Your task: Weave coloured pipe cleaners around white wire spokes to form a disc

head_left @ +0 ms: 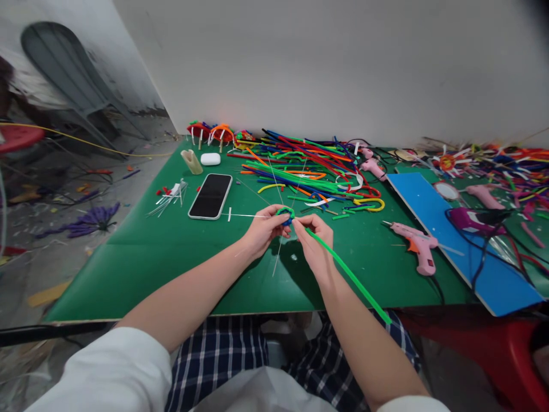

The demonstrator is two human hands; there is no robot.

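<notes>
Between my fingers is a small round weave of green and blue pipe cleaner (285, 214), with several thin stiff wires sticking out from it like spokes. My left hand (266, 229) is closed around its left side. A long bright green pipe cleaner (349, 274) runs from the weave under the fingers of my right hand (316, 240), which pinches it close to the weave. Its free end slants down to the right, over my forearm and past the table edge. One spoke reaching left carries a white strip (229, 214).
A phone (210, 196), a white earphone case (210, 159) and a bundle of thin wires (174, 197) lie left on the green table (141, 257). Behind is a pile of coloured pipe cleaners (300, 166). To the right are a pink glue gun (418, 243) and a blue board (463, 240).
</notes>
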